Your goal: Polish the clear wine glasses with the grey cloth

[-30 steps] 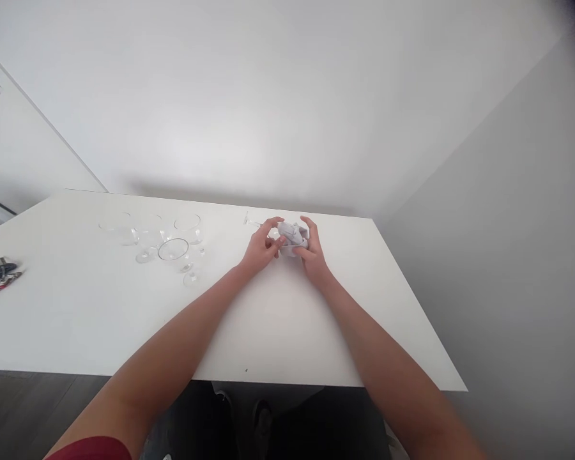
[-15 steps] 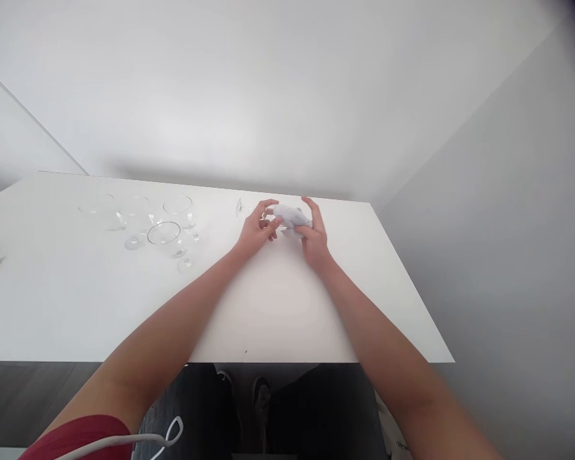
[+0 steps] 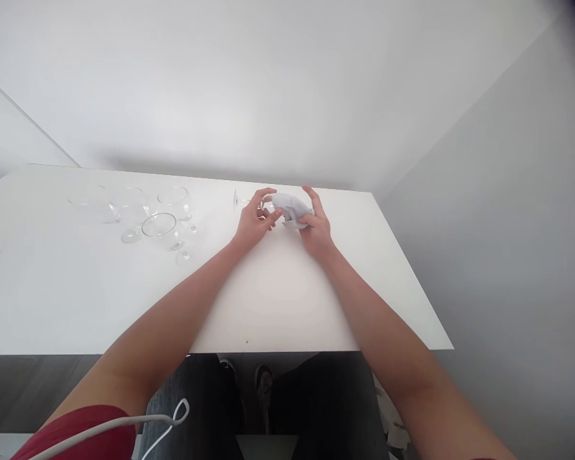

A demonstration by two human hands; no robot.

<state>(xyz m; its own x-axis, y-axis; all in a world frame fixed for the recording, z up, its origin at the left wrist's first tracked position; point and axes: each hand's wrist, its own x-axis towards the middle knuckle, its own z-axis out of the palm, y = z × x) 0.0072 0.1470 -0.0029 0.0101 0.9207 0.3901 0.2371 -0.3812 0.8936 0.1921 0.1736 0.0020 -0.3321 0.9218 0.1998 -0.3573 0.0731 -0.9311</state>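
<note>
Head view: left hand [image 3: 255, 220] on a stemmed glass [image 3: 242, 202], right hand [image 3: 317, 230] on a pale cloth [image 3: 290, 207]

The stemmed glass lay tipped sideways over the far part of the white worktop [image 3: 278, 306], near its middle, with its foot pointing left. The left hand grasped it, fingers curled about it close to the stem. The right hand gripped the bunched pale cloth, its index finger lifted apart from the thumb. The cloth hid much of the bowl; whether any was tucked inside could not be told. Four clear glasses [image 3: 165, 236] stood grouped to the left, well apart from the hands. A white cable [image 3: 100, 429] crossed the red sleeve [image 3: 84, 418].
</note>
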